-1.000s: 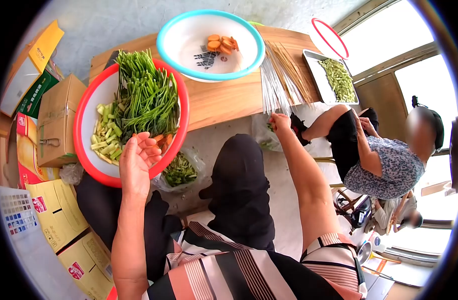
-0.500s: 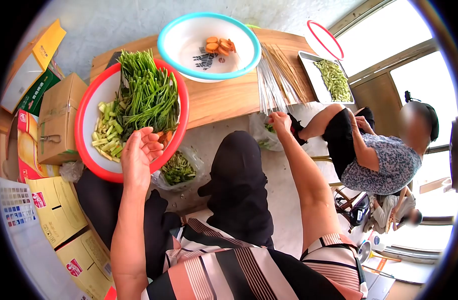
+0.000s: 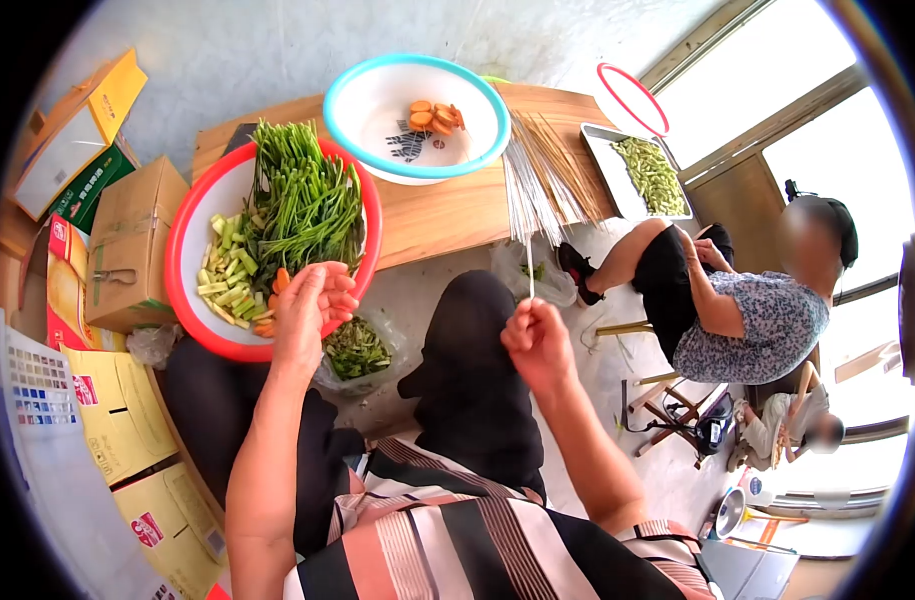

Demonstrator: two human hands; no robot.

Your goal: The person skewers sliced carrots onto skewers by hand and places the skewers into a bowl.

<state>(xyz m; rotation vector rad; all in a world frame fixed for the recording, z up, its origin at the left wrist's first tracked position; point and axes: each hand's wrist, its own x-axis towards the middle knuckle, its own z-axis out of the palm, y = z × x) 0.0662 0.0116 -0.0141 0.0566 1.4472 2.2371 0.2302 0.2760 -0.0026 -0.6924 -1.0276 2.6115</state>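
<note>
My right hand point(image 3: 540, 345) is closed on the lower end of a thin pale skewer point(image 3: 531, 265), which points up toward the bundle of skewers point(image 3: 543, 165) at the table's edge. Over the near rim of the red-rimmed basin point(image 3: 183, 300), my left hand point(image 3: 318, 305) has its fingers loosely curled; whether it pinches anything small cannot be told. Long green stalks point(image 3: 303, 195), chopped pale green pieces point(image 3: 228, 275) and some orange slices point(image 3: 281, 280) lie in that basin. A blue-rimmed basin point(image 3: 363, 75) holds several orange slices point(image 3: 436, 116).
A metal tray point(image 3: 603, 165) of green pieces stands on the wooden table point(image 3: 438, 215). Bags of greens point(image 3: 358, 350) are below. One person point(image 3: 748, 310) sits at the right, another point(image 3: 793, 425) farther off. Cardboard boxes point(image 3: 133, 250) line the left.
My right hand has come back from the skewer bundle toward my knee, bringing one skewer. My left hand has shifted slightly right. The whole view has shifted a little.
</note>
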